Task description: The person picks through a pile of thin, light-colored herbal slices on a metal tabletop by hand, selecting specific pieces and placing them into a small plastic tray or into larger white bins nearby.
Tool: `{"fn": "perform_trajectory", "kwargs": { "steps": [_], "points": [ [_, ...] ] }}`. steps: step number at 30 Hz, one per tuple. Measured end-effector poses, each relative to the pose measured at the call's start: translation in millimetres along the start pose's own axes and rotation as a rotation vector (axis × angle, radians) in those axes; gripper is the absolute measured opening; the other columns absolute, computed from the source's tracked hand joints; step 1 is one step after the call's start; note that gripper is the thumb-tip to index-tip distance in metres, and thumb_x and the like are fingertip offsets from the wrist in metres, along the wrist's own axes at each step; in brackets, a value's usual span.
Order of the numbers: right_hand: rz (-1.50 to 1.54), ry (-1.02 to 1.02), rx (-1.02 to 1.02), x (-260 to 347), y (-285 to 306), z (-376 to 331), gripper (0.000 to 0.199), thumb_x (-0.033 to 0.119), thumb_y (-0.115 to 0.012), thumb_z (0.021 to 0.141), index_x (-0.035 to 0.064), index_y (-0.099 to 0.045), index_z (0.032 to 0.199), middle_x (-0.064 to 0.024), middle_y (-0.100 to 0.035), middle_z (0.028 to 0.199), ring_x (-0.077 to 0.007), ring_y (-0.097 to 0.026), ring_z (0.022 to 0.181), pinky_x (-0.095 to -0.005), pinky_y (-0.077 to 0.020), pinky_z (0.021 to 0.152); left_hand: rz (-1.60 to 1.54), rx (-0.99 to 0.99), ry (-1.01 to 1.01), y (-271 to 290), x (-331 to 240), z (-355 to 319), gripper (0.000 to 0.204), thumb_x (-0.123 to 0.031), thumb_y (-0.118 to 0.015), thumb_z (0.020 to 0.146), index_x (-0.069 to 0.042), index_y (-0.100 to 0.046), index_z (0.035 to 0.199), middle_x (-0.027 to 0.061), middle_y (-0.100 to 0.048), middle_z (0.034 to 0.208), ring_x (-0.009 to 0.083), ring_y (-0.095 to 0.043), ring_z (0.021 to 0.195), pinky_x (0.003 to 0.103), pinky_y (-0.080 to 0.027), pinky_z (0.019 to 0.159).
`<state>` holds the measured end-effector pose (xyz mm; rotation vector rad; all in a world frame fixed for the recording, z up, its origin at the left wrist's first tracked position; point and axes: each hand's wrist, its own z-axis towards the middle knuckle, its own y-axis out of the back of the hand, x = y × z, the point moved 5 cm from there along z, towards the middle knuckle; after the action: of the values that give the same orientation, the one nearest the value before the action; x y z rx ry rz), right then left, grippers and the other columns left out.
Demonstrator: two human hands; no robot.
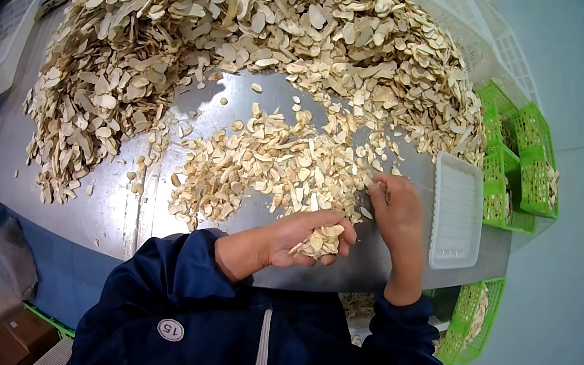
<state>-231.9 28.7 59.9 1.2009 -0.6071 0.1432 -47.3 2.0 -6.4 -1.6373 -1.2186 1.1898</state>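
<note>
Pale, dried slices lie on a steel table point(120, 229). My left hand point(283, 240) is palm up and curled around a small handful of dried slices point(321, 241), just in front of the smaller pile of slices point(287, 163). At that pile's right edge, my right hand point(399, 212) has its thumb and fingers drawn together. Whatever sits between those fingertips is too small to make out.
A large heap of slices point(256, 18) curves along the table's back and left. On the right lies a white plastic tray point(457, 211). Green baskets point(538, 155) stand beyond it, with another green basket point(471, 323) lower down. A white crate point(6, 49) is at far left.
</note>
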Motion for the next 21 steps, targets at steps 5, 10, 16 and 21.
{"fn": "perform_trajectory", "kwargs": {
  "steps": [5, 10, 16, 21],
  "points": [
    [-0.193, 0.174, -0.105, 7, -1, -8, 0.018, 0.019, -0.074, 0.096, 0.0082, -0.073, 0.11, -0.0074, -0.073, 0.09, -0.0195, -0.067, 0.078, -0.032, -0.0531, 0.077, -0.014, 0.039, 0.012, 7, 2, 2, 0.041, -0.038, -0.047, 0.112, -0.002, -0.067, 0.115, 0.0122, -0.069, 0.096, 0.0184, -0.065, 0.064, 0.02, -0.039, 0.031],
    [0.728, -0.335, 0.374, 7, 2, -6, 0.017, 0.016, -0.075, 0.097, 0.0032, -0.072, 0.107, -0.0055, -0.07, 0.094, -0.0146, -0.062, 0.083, -0.0282, -0.0504, 0.081, -0.052, 0.027, -0.046, 0, -7, -2, 0.045, -0.041, -0.044, 0.112, -0.002, -0.068, 0.113, 0.0129, -0.07, 0.097, 0.0189, -0.067, 0.065, 0.021, -0.038, 0.03],
    [0.026, 0.287, -0.071, 30, -21, 38, 0.018, 0.02, -0.07, 0.098, 0.0069, -0.075, 0.109, -0.0121, -0.075, 0.1, -0.0291, -0.071, 0.09, -0.0371, -0.0564, 0.083, -0.076, 0.016, -0.019, 5, -6, 1, 0.048, -0.042, -0.043, 0.113, 0.001, -0.066, 0.115, 0.0179, -0.07, 0.103, 0.023, -0.068, 0.067, 0.021, -0.041, 0.031],
    [-0.132, 0.271, -0.088, 14, -40, 44, 0.02, 0.02, -0.068, 0.099, 0.0082, -0.076, 0.113, -0.012, -0.075, 0.103, -0.0321, -0.071, 0.094, -0.0396, -0.0572, 0.084, -0.073, 0.052, 0.012, 6, -4, 1, 0.043, -0.038, -0.047, 0.112, 0.0, -0.065, 0.113, 0.0173, -0.07, 0.103, 0.0215, -0.067, 0.068, 0.021, -0.041, 0.03]
  ]
}}
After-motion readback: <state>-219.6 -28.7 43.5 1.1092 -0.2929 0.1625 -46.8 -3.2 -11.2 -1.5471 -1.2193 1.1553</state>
